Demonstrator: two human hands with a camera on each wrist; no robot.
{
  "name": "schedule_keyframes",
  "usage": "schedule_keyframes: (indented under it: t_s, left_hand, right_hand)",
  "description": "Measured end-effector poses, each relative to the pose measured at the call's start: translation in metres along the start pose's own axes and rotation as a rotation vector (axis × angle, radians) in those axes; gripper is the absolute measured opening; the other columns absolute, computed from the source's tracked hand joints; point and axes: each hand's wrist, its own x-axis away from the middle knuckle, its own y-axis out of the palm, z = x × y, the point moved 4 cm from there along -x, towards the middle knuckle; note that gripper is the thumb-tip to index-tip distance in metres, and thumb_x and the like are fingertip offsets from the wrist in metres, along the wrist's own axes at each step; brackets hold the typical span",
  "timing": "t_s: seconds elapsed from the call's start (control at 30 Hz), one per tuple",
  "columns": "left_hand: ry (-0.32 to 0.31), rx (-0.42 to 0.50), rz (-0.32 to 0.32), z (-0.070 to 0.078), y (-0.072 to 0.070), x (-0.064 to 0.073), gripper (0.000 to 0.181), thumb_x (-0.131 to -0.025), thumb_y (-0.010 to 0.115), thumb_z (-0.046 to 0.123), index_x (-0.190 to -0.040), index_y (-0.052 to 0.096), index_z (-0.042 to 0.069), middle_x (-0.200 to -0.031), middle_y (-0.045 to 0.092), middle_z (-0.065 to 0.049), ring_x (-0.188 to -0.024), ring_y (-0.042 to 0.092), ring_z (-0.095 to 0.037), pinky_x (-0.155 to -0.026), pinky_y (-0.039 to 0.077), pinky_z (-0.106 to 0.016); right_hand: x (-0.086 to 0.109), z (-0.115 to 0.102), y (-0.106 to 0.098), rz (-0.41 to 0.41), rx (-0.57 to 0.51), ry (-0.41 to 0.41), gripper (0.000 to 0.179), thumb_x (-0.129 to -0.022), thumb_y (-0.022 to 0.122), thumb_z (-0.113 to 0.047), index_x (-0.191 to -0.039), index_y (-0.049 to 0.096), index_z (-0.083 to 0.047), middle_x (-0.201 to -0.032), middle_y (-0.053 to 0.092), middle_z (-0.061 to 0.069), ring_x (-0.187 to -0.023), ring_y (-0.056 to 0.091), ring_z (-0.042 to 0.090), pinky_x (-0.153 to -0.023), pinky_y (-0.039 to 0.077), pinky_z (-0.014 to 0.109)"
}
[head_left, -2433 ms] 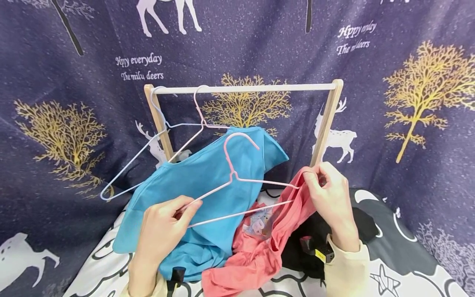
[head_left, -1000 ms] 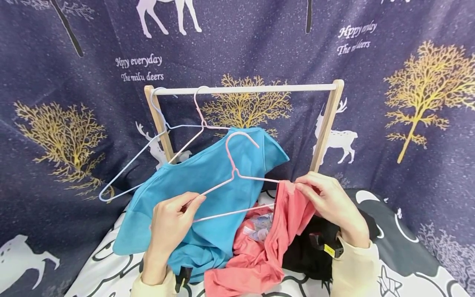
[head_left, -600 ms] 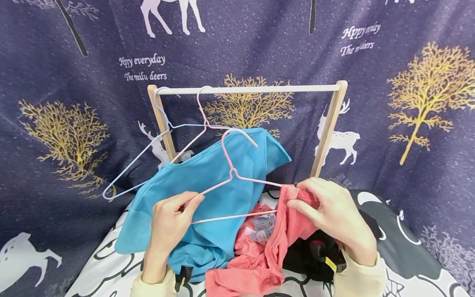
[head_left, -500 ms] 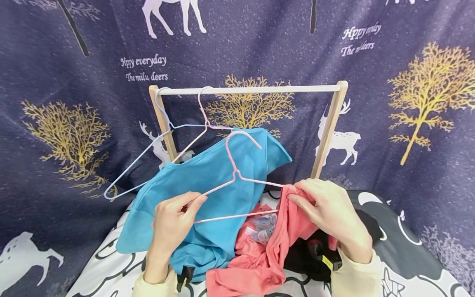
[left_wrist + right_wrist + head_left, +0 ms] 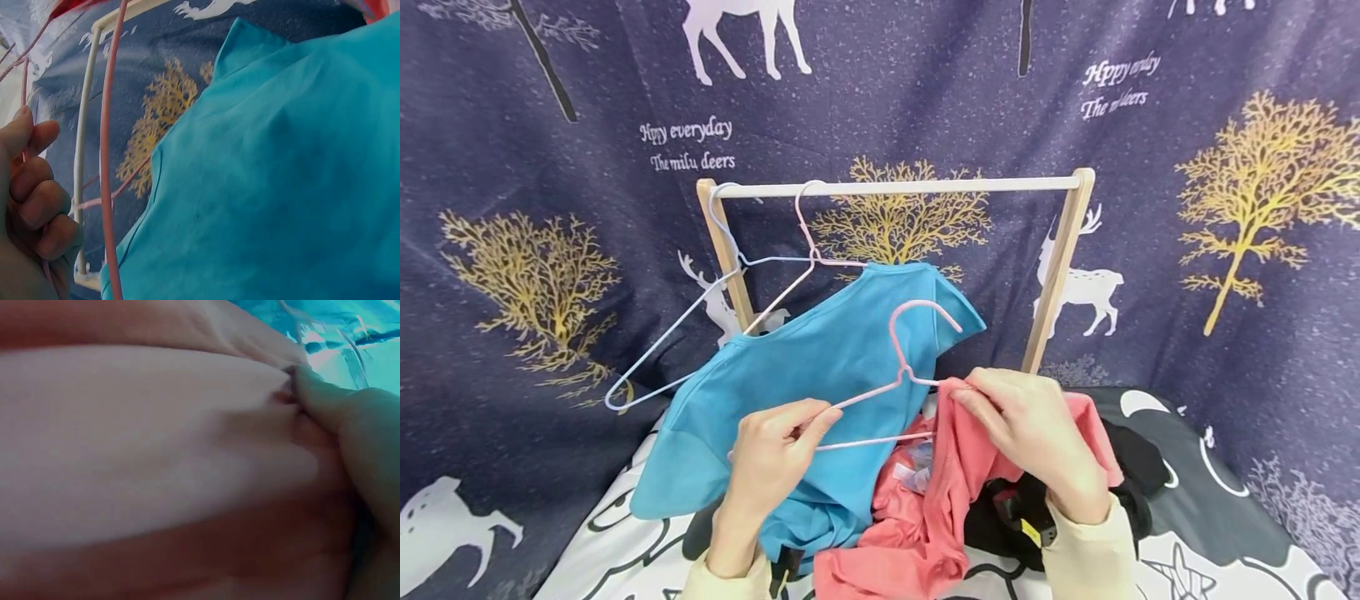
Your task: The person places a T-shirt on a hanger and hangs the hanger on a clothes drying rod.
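In the head view my left hand (image 5: 778,458) grips the left arm of a pink clothes hanger (image 5: 901,350), its fingers curled round the wire in the left wrist view too. My right hand (image 5: 1026,425) pinches the edge of a coral-pink shirt (image 5: 951,508) at the hanger's right side. That shirt covers the hanger's right end and hangs down onto the bedding. Close up in the right wrist view, thumb and finger hold a fold of the coral cloth (image 5: 156,444). Behind the hanger is a blue shirt (image 5: 827,358), which fills much of the left wrist view.
A small rack with a white rail (image 5: 902,187) and wooden posts stands behind. From it hang an uncovered light-blue hanger (image 5: 662,337) and another pink hanger (image 5: 790,287) carrying the blue shirt. Black cloth (image 5: 1138,458) lies at right on patterned bedding (image 5: 602,550).
The pink hanger and both hands have shifted; the hanger now sits lower and further right. The coral shirt has come further along its right arm, and a coral flap now shows behind my right wrist.
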Motion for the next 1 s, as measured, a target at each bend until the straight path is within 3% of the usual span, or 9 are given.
schedule_keyframes:
  t_s: [0.2, 0.4, 0.53, 0.67, 0.83, 1.0]
  left_hand:
    - [0.015, 0.0, -0.049, 0.004, 0.014, 0.001, 0.002, -0.089, 0.074, 0.022, -0.089, 0.075, 0.02, -0.061, 0.047, 0.016, -0.05, 0.037, 0.001, -0.046, 0.028, -0.016]
    - [0.013, -0.009, -0.073, 0.006, 0.024, 0.001, 0.008, -0.092, 0.07, 0.027, -0.088, 0.075, 0.021, -0.061, 0.043, 0.018, -0.05, 0.036, 0.002, -0.046, 0.028, -0.017]
    - [-0.023, -0.025, -0.082, 0.006, 0.03, 0.003, 0.012, -0.092, 0.07, 0.031, -0.088, 0.075, 0.02, -0.061, 0.043, 0.019, -0.051, 0.037, 0.002, -0.046, 0.029, -0.019]
    - [-0.027, -0.058, -0.071, 0.008, 0.033, 0.006, 0.009, -0.09, 0.072, 0.028, -0.086, 0.074, 0.02, -0.063, 0.046, 0.019, -0.052, 0.038, 0.003, -0.046, 0.03, -0.018]
    - [0.025, -0.068, -0.033, 0.016, 0.038, 0.004, 0.006, -0.089, 0.073, 0.025, -0.089, 0.074, 0.019, -0.066, 0.053, 0.015, -0.055, 0.044, 0.002, -0.048, 0.034, -0.017]
    - [0.134, 0.012, 0.018, 0.033, 0.034, -0.002, 0.015, -0.096, 0.065, 0.026, -0.104, 0.072, 0.015, -0.089, 0.065, 0.006, -0.082, 0.058, -0.012, -0.074, 0.045, -0.027]
  right_hand:
    - [-0.005, -0.01, 0.01, -0.006, -0.057, -0.003, 0.038, -0.1, 0.056, -0.036, -0.069, 0.04, -0.023, -0.06, 0.03, -0.013, -0.05, 0.034, 0.004, -0.048, 0.025, 0.022]
    - [-0.005, -0.011, 0.012, 0.004, -0.043, -0.001, 0.037, -0.101, 0.055, -0.034, -0.069, 0.04, -0.022, -0.06, 0.03, -0.012, -0.051, 0.035, 0.005, -0.049, 0.027, 0.023]
    - [-0.005, -0.013, 0.015, -0.025, -0.004, 0.061, 0.034, -0.098, 0.057, -0.031, -0.069, 0.041, -0.024, -0.06, 0.033, -0.013, -0.052, 0.037, 0.004, -0.048, 0.029, 0.024]
    - [-0.003, -0.016, 0.018, -0.036, 0.021, 0.144, 0.032, -0.096, 0.057, -0.04, -0.07, 0.045, -0.026, -0.063, 0.037, -0.013, -0.054, 0.041, 0.004, -0.049, 0.032, 0.026]
    - [-0.004, -0.014, 0.019, 0.042, 0.049, 0.218, 0.036, -0.093, 0.062, -0.043, -0.067, 0.045, -0.025, -0.062, 0.037, -0.012, -0.055, 0.045, 0.008, -0.05, 0.035, 0.028]
    - [-0.003, -0.002, 0.014, 0.129, 0.069, 0.298, 0.041, -0.092, 0.064, -0.036, -0.061, 0.039, -0.024, -0.059, 0.034, -0.009, -0.053, 0.042, 0.013, -0.049, 0.032, 0.031]
